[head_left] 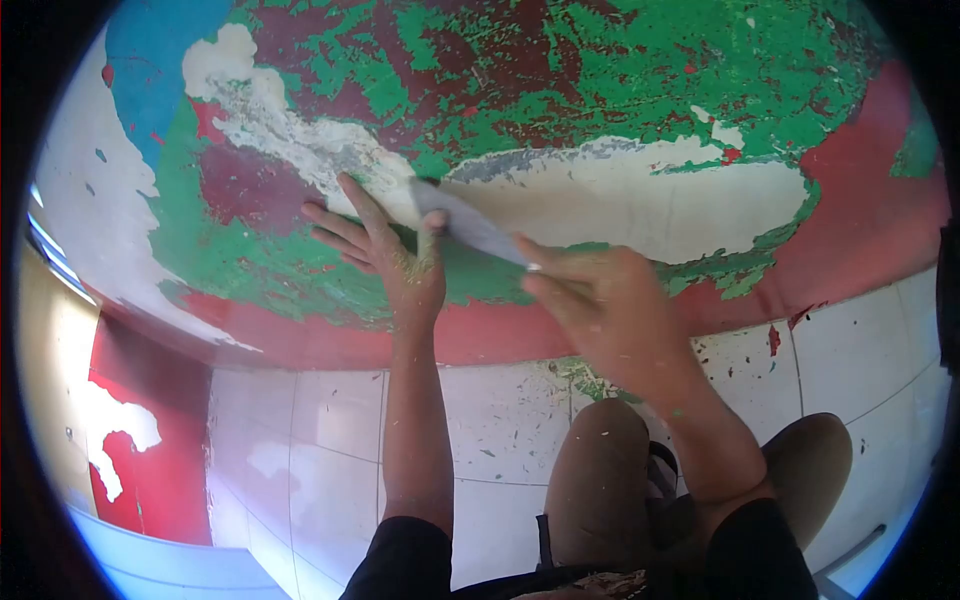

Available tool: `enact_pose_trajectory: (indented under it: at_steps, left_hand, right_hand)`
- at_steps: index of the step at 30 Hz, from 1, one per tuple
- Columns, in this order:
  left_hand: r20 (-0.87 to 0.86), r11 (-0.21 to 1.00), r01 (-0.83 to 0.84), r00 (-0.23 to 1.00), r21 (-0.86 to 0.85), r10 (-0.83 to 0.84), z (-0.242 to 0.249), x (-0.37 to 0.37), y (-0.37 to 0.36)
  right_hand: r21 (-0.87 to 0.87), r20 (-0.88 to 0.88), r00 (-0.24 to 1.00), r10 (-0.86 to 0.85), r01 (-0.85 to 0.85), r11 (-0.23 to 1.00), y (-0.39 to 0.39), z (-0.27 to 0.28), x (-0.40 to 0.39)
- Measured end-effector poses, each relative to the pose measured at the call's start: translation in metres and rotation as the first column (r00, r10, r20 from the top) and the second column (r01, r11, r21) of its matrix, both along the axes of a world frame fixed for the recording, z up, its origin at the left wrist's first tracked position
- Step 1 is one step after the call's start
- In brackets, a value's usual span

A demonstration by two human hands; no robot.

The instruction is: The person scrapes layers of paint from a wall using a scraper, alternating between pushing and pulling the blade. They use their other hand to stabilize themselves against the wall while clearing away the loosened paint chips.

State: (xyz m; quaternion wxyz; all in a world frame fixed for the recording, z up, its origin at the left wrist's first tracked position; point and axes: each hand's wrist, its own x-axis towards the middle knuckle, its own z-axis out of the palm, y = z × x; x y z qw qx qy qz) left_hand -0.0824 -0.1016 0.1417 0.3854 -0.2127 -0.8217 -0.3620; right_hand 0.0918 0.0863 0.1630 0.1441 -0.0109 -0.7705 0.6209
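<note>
In the head view my right hand [600, 305] grips the handle end of a flat grey scraper [470, 222], slightly blurred. Its wide blade lies against the painted wall [620, 70], at the edge between bare white patches and peeling paint. My left hand [385, 240] is spread out on the wall just left of the blade, its thumb beside the blade and its fingers over white plaster [300, 145] and green paint. Bits of paint dust cling to the left wrist. Most of the scraper's handle is hidden inside my right hand.
Pale floor tiles [330, 420] meet the wall's red lower band [330, 340]. Paint flakes [590, 380] litter the floor at its foot. My bent knees [600, 470] are close below. A red panel [150, 440] with a white patch stands at the left.
</note>
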Motion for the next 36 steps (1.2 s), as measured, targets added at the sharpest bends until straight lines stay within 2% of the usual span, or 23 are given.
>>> enact_pose_trajectory:
  at_steps: [2, 6, 8, 12, 14, 15, 17, 18, 20, 21, 23, 24, 26, 30, 32, 36]
  left_hand:
    - [0.009, 0.998, 0.057, 0.998, 0.007, -0.057, 0.0, -0.005, -0.008]
    - [0.022, 0.993, 0.107, 0.994, 0.043, -0.108, 0.002, 0.001, -0.008]
    - [0.051, 0.998, 0.063, 0.997, 0.026, -0.065, 0.004, 0.005, -0.006]
    - [0.041, 1.0, 0.022, 0.999, 0.006, -0.022, 0.001, 0.003, -0.008]
    - [-0.068, 0.994, -0.044, 0.997, -0.099, 0.037, 0.0, 0.001, -0.014]
    - [-0.07, 0.995, -0.053, 0.996, -0.09, 0.046, 0.007, -0.001, -0.016]
    - [-0.276, 0.949, -0.149, 0.959, -0.279, 0.07, 0.029, -0.002, -0.028]
    - [-0.272, 0.947, -0.158, 0.959, -0.279, 0.08, 0.042, -0.004, -0.033]
    - [-0.376, 0.846, -0.209, 0.927, -0.49, 0.011, 0.067, -0.011, -0.04]
    - [-0.371, 0.845, -0.211, 0.928, -0.491, 0.016, 0.072, -0.012, -0.043]
    - [-0.283, 0.835, -0.047, 0.95, -0.548, -0.132, 0.078, -0.013, -0.049]
    - [-0.278, 0.834, -0.048, 0.952, -0.55, -0.129, 0.078, -0.014, -0.049]
    - [-0.25, 0.828, -0.02, 0.957, -0.561, -0.146, 0.078, -0.014, -0.052]
    - [-0.259, 0.831, -0.065, 0.961, -0.552, -0.097, 0.075, -0.018, -0.05]
    - [-0.278, 0.832, -0.1, 0.958, -0.546, -0.067, 0.074, -0.02, -0.049]
    - [-0.259, 0.855, -0.076, 0.963, -0.512, -0.07, 0.07, -0.024, -0.049]
  right_hand:
    - [0.212, 0.019, 1.0, -0.017, 0.013, 0.977, -0.011, 0.02, -0.005]
    - [0.252, 0.034, 0.999, 0.032, -0.04, 0.967, -0.008, 0.015, 0.001]
    - [-0.129, -0.179, 0.983, 0.029, -0.052, 0.99, -0.02, -0.022, 0.003]
    - [-0.226, -0.213, 0.977, -0.012, -0.037, 0.974, -0.053, -0.072, -0.004]
    - [-0.403, -0.202, 0.979, -0.026, -0.059, 0.914, -0.072, -0.092, -0.009]
    - [-0.394, -0.205, 0.979, -0.016, -0.068, 0.917, -0.077, -0.096, -0.012]
    - [-0.473, -0.001, 0.994, 0.113, -0.1, 0.875, -0.087, -0.102, -0.016]
    - [-0.473, 0.003, 0.992, 0.123, -0.107, 0.874, -0.09, -0.105, -0.022]
    - [-0.516, -0.008, 0.978, 0.207, -0.181, 0.837, -0.091, -0.109, -0.037]
    - [-0.517, -0.004, 0.977, 0.212, -0.183, 0.836, -0.097, -0.107, -0.04]
    - [-0.754, -0.056, 0.949, 0.31, -0.244, 0.61, -0.118, -0.103, -0.049]
    - [-0.757, -0.052, 0.948, 0.314, -0.242, 0.606, -0.128, -0.103, -0.054]
    - [-0.832, -0.159, 0.909, 0.385, -0.333, 0.443, -0.149, -0.105, -0.064]
    - [-0.871, -0.172, 0.942, 0.286, -0.282, 0.403, -0.186, -0.093, -0.08]
    - [-0.913, -0.101, 0.982, 0.16, -0.155, 0.377, -0.201, -0.081, -0.082]
    - [-0.934, -0.069, 0.987, 0.142, -0.114, 0.338, -0.225, -0.048, -0.077]
